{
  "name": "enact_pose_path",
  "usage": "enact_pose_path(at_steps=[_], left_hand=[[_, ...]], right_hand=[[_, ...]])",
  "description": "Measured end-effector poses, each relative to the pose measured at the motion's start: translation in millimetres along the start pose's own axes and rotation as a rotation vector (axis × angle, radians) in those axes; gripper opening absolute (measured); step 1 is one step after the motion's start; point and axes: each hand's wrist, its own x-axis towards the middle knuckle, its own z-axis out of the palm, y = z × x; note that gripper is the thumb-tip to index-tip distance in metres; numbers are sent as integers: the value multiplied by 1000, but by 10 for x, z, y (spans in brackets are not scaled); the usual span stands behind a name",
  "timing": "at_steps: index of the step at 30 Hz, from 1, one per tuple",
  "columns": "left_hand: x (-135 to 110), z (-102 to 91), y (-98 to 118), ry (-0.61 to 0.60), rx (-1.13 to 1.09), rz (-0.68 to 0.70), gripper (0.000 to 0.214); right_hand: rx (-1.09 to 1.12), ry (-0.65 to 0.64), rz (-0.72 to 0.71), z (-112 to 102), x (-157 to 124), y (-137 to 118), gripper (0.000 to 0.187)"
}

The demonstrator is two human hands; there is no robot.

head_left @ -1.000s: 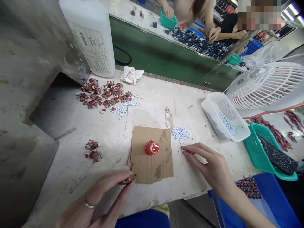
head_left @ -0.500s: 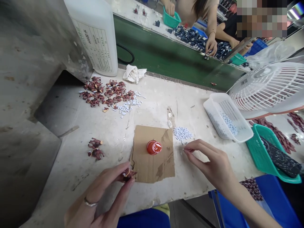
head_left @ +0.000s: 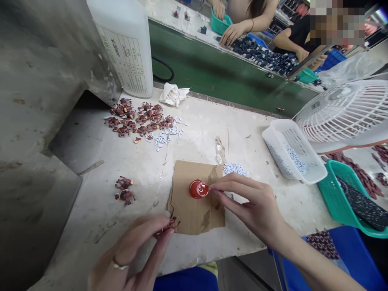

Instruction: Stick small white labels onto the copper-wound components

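My left hand [head_left: 142, 246] pinches a small reddish-brown figurine [head_left: 172, 224] at the near left edge of a cardboard piece [head_left: 188, 218]. On this cardboard sits a small round container of glossy red liquid [head_left: 198, 189]. My right hand [head_left: 251, 202] is closed in a pinch, its fingertips at the container's right rim. A tiny pale piece appears between those fingertips, mostly hidden. Just beyond the right hand lies a heap of small white-blue pieces [head_left: 235, 169]. Two more brown figurines [head_left: 125, 190] lie to the left of the cardboard.
Many figurines [head_left: 148, 117] lie at the back left beside scattered pale pieces [head_left: 163, 138]. Behind them stand a large white jug [head_left: 130, 60] and a crumpled cloth [head_left: 173, 95]. Rightward are a white basket [head_left: 273, 141], a green basket [head_left: 330, 194] and a fan [head_left: 342, 109]. Co-workers sit across.
My right hand has moved left from beside the pale heap to the red container. The figurine in my left hand has turned slightly. A co-worker's hand across has shifted left.
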Motion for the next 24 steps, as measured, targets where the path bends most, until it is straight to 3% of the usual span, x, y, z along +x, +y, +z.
enact_pose_path(at_steps=[5,10,17,21,24], left_hand=[[57,19,48,-20,44,68,34],[104,-16,49,-96,56,216,17],[153,-35,61,-53,146,319,19],[181,-4,133,34,189,277,13],[195,28,188,-4,171,244,13]], right_hand=[[-20,-22,9,7,22,-14,18],[-34,-22,8,18,30,-15,18],[-16,-10,3,17,21,3,19],[45,50,29,9,9,-47,20],[147,112,44,25,-10,-162,22]])
